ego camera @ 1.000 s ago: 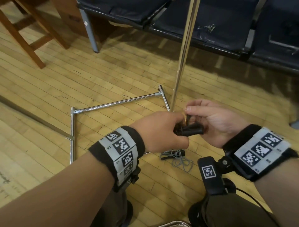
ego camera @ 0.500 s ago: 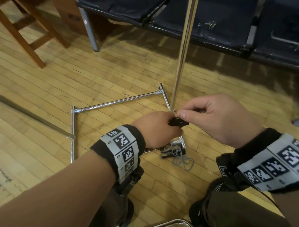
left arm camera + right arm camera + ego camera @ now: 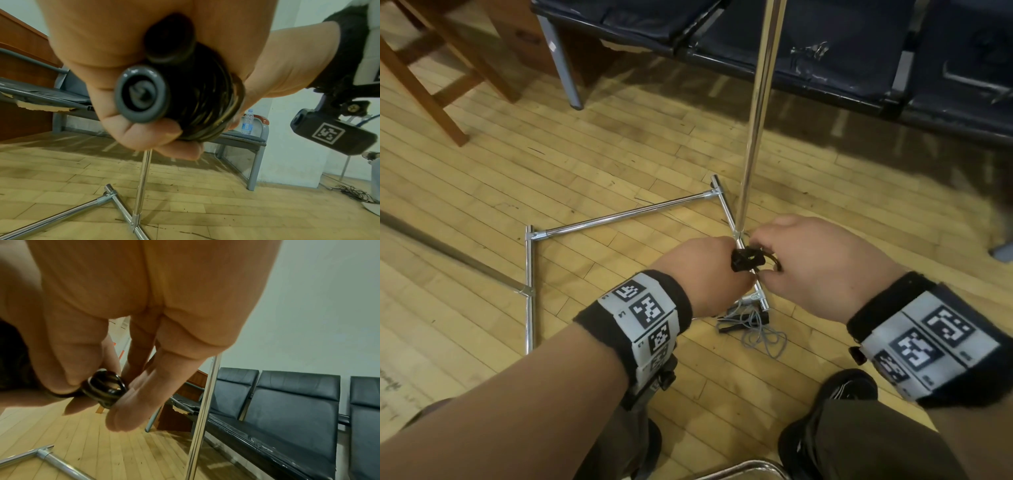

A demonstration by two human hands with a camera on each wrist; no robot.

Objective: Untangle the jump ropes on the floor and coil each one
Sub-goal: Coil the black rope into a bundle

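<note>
A: Scanning the floor (image 3: 592,164): a chrome stand (image 3: 753,113); just beside its base, the grey jump rope (image 3: 760,337) lies loose.

B: And higher up, the left hand (image 3: 702,274) clamps the black rope's handles (image 3: 746,262); the right hand (image 3: 822,263), directly right, pinches its coil (image 3: 107,390) in curled fingers (image 3: 131,415).

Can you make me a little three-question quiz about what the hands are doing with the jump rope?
1. True or false: the left hand grips the black rope's handles.
2. What does the right hand pinch? A) a bottle B) a loop of black rope C) the pole
3. Where is the grey rope?

Key: 1 true. 2 B. 3 On the floor, beside the metal stand's base.
</note>
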